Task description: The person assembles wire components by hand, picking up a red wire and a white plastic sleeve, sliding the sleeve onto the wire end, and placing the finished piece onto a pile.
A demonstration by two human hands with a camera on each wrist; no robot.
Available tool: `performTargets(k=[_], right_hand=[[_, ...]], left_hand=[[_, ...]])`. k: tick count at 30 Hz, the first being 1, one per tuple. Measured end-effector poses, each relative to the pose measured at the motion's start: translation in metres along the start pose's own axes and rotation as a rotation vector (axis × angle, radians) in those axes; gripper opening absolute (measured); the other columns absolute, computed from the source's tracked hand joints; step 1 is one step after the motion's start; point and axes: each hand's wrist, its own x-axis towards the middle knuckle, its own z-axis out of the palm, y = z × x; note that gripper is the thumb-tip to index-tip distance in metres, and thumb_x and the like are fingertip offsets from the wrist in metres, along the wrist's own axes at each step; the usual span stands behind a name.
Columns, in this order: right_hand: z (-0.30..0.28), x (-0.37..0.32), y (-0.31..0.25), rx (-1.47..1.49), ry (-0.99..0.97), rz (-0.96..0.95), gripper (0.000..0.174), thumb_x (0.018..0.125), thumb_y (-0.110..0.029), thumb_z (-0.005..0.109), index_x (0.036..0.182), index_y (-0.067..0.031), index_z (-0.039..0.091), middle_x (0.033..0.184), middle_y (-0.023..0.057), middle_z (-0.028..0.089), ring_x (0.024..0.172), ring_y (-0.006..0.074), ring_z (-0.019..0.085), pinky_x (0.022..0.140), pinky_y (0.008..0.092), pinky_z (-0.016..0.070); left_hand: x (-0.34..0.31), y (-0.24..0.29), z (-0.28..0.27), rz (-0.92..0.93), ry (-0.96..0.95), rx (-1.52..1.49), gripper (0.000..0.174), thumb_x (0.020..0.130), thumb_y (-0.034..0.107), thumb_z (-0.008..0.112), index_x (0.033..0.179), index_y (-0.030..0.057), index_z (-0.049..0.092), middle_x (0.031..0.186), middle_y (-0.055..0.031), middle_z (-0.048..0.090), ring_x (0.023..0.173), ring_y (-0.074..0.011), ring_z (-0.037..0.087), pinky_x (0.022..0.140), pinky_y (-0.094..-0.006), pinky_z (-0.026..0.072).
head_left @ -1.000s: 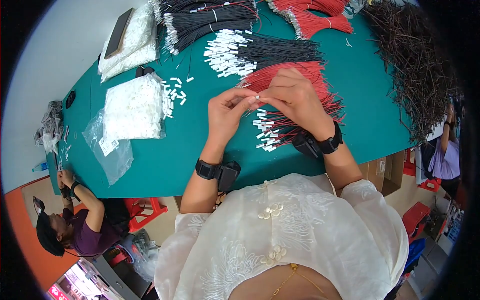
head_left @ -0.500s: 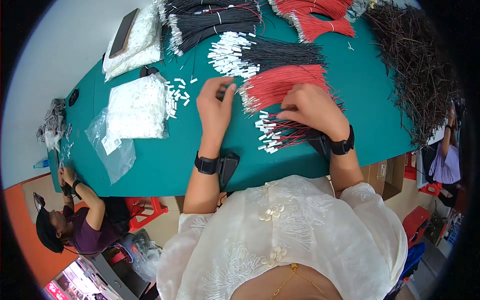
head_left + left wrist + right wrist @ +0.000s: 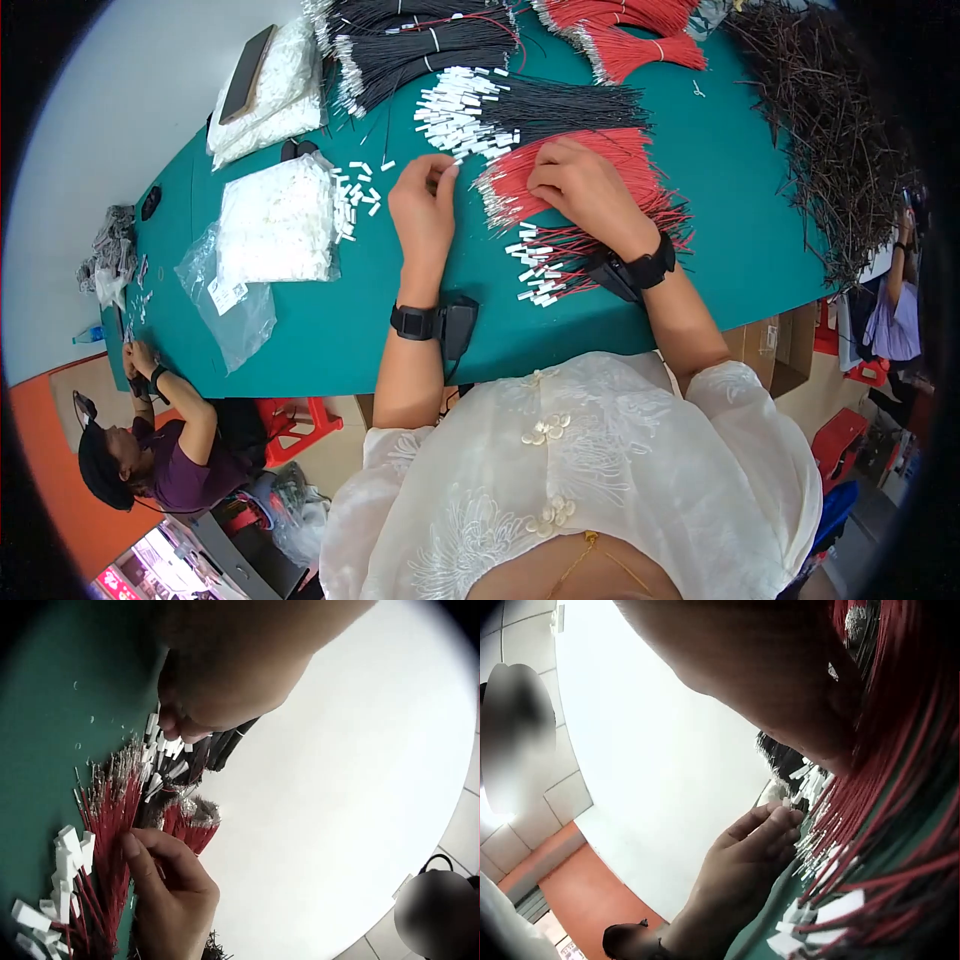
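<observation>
Beside the black wires with white connectors, my left hand pinches a small white connector, seen at its fingertips in the right wrist view. My right hand lies over the loose red wires, thumb and forefinger closed at the strands; in the left wrist view the same hand pinches at the red wires. The hands are apart. Nearer the body is a smaller group of red wires ending in white connectors.
Left of my hands are a clear bag of white connectors and scattered connectors. Tied black bundles and red bundles lie at the back, a dark wire heap at the right. Another person sits at the left.
My hands were together over a small white piece, then parted. The right hand went down to the connector-ended red wires, then up and left onto the loose red wires. The left hand stayed nearly still lately.
</observation>
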Motion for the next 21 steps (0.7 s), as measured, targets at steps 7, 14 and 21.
performTargets(k=[7, 14, 21], right_hand=[[-0.004, -0.003, 0.001, 0.21, 0.043, 0.021, 0.013, 0.082, -0.001, 0.074, 0.093, 0.0019, 0.068, 0.092, 0.012, 0.069, 0.087, 0.032, 0.067, 0.078, 0.0393, 0.0546], [-0.015, -0.006, 0.003, 0.32, -0.021, 0.141, 0.012, 0.083, 0.002, 0.073, 0.093, 0.0027, 0.068, 0.088, 0.0121, 0.071, 0.076, 0.0264, 0.07, 0.069, 0.035, 0.0551], [-0.026, -0.002, -0.023, 0.586, 0.023, 0.261, 0.006, 0.087, 0.0, 0.073, 0.092, 0.0015, 0.071, 0.084, 0.0104, 0.071, 0.074, 0.0225, 0.069, 0.064, 0.0316, 0.0524]], left_hand=[[-0.011, 0.009, 0.003, -0.094, -0.106, -0.7, 0.013, 0.098, 0.004, 0.068, 0.109, -0.003, 0.068, 0.095, -0.0095, 0.074, 0.084, -0.0138, 0.069, 0.079, -0.0255, 0.0549], [-0.016, 0.01, 0.007, -0.139, -0.157, -0.782, 0.015, 0.098, 0.004, 0.067, 0.111, -0.0021, 0.069, 0.099, -0.0095, 0.075, 0.086, -0.0128, 0.069, 0.081, -0.0255, 0.0547], [-0.02, 0.013, 0.011, -0.131, -0.174, -0.774, 0.013, 0.098, 0.003, 0.067, 0.11, -0.0027, 0.069, 0.099, -0.0098, 0.075, 0.089, -0.0135, 0.071, 0.081, -0.0257, 0.056]])
